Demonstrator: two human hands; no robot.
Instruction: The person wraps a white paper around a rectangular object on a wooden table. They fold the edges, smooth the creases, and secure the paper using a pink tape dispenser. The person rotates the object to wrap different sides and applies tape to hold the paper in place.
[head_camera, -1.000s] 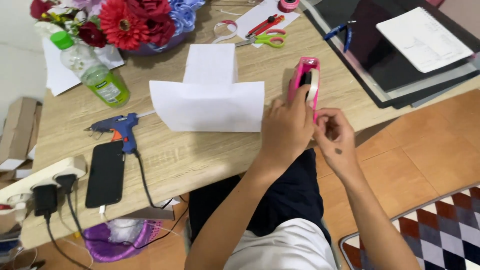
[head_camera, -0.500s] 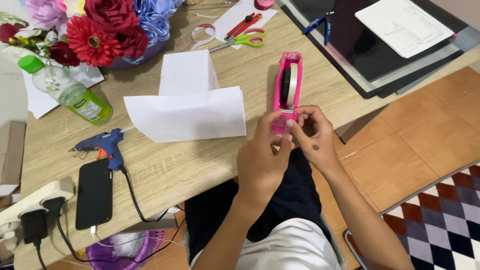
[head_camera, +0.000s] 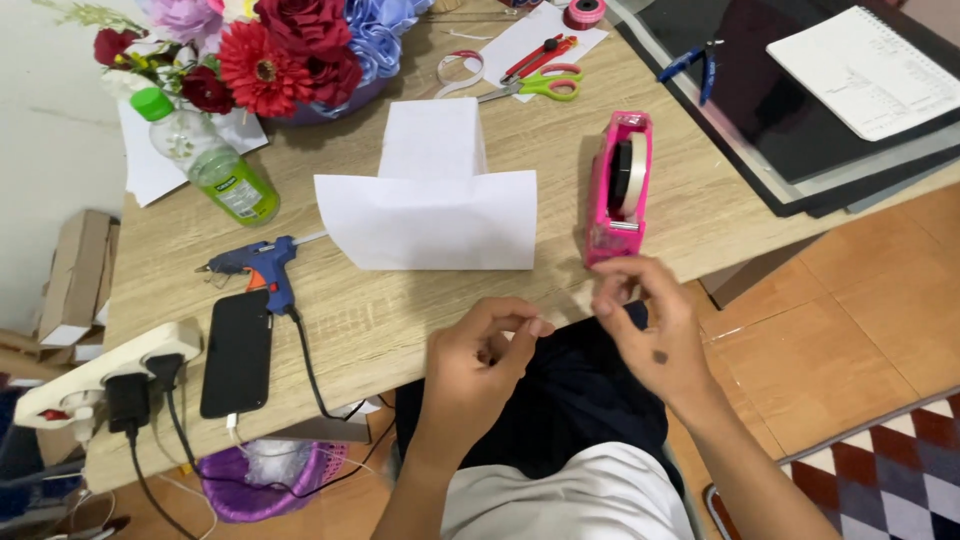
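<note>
Hands are both below the desk edge, over your lap. Your left hand (head_camera: 480, 360) has thumb and forefinger pressed together at the tips, other fingers curled; your right hand (head_camera: 650, 325) has fingers half bent, thumb and forefinger close at the tips near the desk edge. A strip of tape (head_camera: 562, 305) seems to run between the two pinches — it is clear and faint, so you cannot tell for sure that either hand has it.

Dispenser (head_camera: 618, 190), pink, lies on the desk (head_camera: 400, 310) just above your right hand, not touching it, roll of pale tape in its middle, cutter end toward you.

Paper (head_camera: 430, 205), white and folded, sits left of the dispenser, near but apart. Glue gun (head_camera: 255, 265), blue, lies left of the paper with its cord running off the near edge. Phone (head_camera: 237, 352), black, lies face down just below the gun, beside a white power strip (head_camera: 100, 370) at the left edge.

Far side: a clear bottle (head_camera: 205, 160) with a green cap, a bunch of flowers (head_camera: 280, 50), green-handled scissors (head_camera: 535, 85), a red cutter (head_camera: 538, 55) on a white sheet, a black board (head_camera: 780, 110) with a notebook (head_camera: 870, 70) on it and blue pliers (head_camera: 700, 62).
</note>
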